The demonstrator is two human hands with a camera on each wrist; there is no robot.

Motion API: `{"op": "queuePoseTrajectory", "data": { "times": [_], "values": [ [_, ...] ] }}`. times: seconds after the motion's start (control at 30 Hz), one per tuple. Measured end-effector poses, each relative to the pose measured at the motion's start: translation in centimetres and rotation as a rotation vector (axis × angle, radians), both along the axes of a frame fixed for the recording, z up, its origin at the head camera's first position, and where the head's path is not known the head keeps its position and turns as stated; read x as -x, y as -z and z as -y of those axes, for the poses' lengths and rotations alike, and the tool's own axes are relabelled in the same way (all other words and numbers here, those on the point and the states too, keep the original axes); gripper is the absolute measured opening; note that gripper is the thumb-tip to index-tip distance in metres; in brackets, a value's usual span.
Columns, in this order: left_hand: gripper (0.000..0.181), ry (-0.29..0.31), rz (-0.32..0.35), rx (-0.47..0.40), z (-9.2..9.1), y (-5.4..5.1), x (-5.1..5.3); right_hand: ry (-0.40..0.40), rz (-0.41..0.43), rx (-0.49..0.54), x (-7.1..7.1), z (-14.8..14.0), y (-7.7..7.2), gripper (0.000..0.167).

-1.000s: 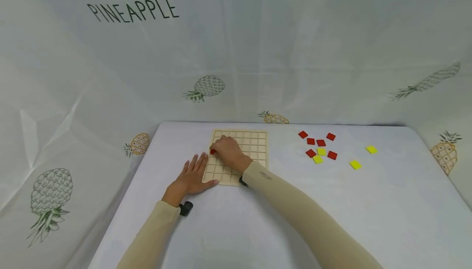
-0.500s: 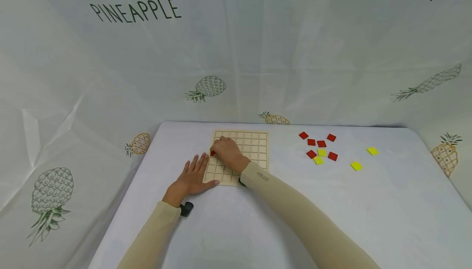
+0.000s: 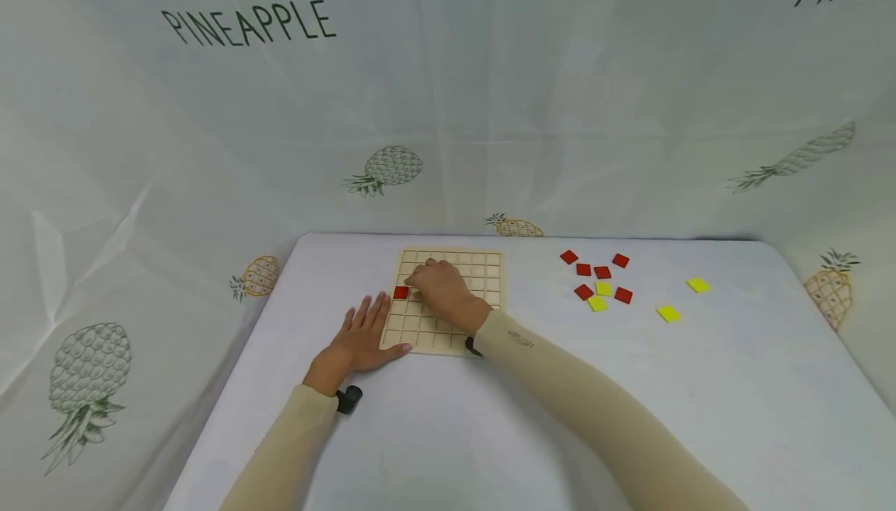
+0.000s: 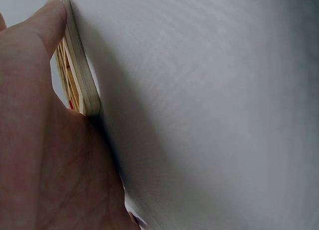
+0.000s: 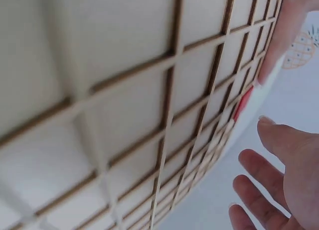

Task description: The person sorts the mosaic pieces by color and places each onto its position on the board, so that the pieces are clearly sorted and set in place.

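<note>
A wooden grid board [image 3: 480,271] lies on the white table in the head view. One red square tile [image 3: 401,292] sits in a cell of its left column. Just right of that tile, above the board, is my right hand [image 3: 441,290]; it holds nothing. The right wrist view shows its fingers [image 5: 261,168] loosely bent and apart from the grid. Spread out on the table, my left hand [image 3: 358,341] rests along the board's left edge, its thumb at the near left corner. In the left wrist view the thumb [image 4: 52,21] touches the board's side [image 4: 82,65].
Right of the board lies a loose group of red tiles [image 3: 603,272] with yellow tiles [image 3: 597,303] among them. Farther right are two more yellow tiles [image 3: 668,313]. A pineapple-print sheet [image 3: 595,106] hangs behind the table [image 3: 560,402] and along its sides.
My right hand has let go of the red tile and shifted slightly right, so the tile now shows fully in its cell. The left hand has stayed in place.
</note>
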State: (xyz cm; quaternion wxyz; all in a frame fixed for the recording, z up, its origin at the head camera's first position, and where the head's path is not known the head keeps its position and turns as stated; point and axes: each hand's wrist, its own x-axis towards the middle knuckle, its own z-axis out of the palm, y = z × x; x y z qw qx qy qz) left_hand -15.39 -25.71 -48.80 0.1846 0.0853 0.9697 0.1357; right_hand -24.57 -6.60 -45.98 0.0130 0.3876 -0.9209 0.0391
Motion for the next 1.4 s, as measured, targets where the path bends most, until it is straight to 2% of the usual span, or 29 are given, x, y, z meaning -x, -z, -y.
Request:
{"op": "queuePoseTrajectory", "data": {
  "times": [0.17, 0.33, 0.47, 0.7, 1.03, 1.2, 1.4],
  "values": [
    [0.117, 0.002, -0.019, -0.008, 0.5, 1.2, 0.5, 0.016, -0.012, 0.040, -0.8, -3.2, -1.0, 0.036],
    [0.114, -0.003, -0.022, 0.002, 0.9, 2.3, 0.9, 0.030, -0.048, 0.104, -1.8, -7.0, -1.5, 0.038],
    [0.113, 0.001, -0.028, 0.000, 1.0, 2.4, 1.0, 0.057, -0.102, 0.134, -2.3, -10.3, -1.3, 0.039],
    [0.112, 0.006, -0.033, -0.039, 0.9, 2.2, 0.8, 0.161, -0.096, 0.170, -3.0, -15.9, -1.3, 0.044],
    [0.111, 0.018, -0.059, -0.039, 1.4, 3.0, 0.8, 0.257, -0.125, 0.222, -4.5, -23.7, -0.4, 0.049],
    [0.112, 0.018, -0.059, -0.044, 1.4, 2.7, 0.6, 0.300, -0.125, 0.217, -5.2, -27.2, 0.3, 0.049],
    [0.110, 0.014, -0.020, -0.031, 0.7, 1.3, 0.3, 0.377, -0.130, 0.199, -6.1, -30.8, 0.5, 0.049]
  ]
}}
